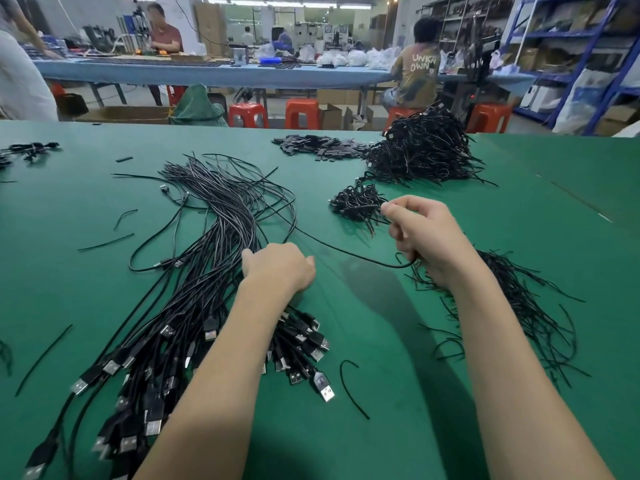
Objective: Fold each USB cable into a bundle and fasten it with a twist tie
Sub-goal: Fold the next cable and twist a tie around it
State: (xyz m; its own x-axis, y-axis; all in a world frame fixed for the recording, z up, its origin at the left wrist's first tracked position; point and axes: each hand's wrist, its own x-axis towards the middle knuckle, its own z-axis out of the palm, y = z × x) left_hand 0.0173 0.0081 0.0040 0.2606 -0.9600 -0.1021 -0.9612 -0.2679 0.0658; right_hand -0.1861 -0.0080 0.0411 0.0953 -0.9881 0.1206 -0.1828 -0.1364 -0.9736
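A: USB cable (pixel 346 252), single strand, noted running across the green bench (pixel 381 341) from the loose sheaf to our right hand (pixel 427 237). Right hand is curled round that strand, clamped on it, raised just above the bench.

B: Confirmed. Our left hand (pixel 278 266) lies on the sheaf of unbundled cables (pixel 221 216), fingers curled into the strands. We judge it gripping them; which strand exactly, we cannot tell.

A: Location of the sheaf: left of centre, wire ends fanned away from us, USB plugs (pixel 301 355) heaped near us. Our left forearm crosses over the plugs and hides part of the heap.

B: Twist ties (pixel 526 313): a loose scatter under and beside our right forearm, partly covered by it. One stray tie (pixel 349 389) lies alone between the forearms.

A: Finished items: a small pile of bundles (pixel 356 204) just beyond the right hand, and a large pile (pixel 420 150) further back on the right. The two are close together.

B: Flat black pieces (pixel 318 147) heaped left of the large pile. We cannot identify them.

A: Surroundings beyond the bench: red stools (pixel 301 112), a blue worktable (pixel 207 76), a seated person in an olive shirt (pixel 415 71) with back turned, shelving (pixel 571 46) on the right.
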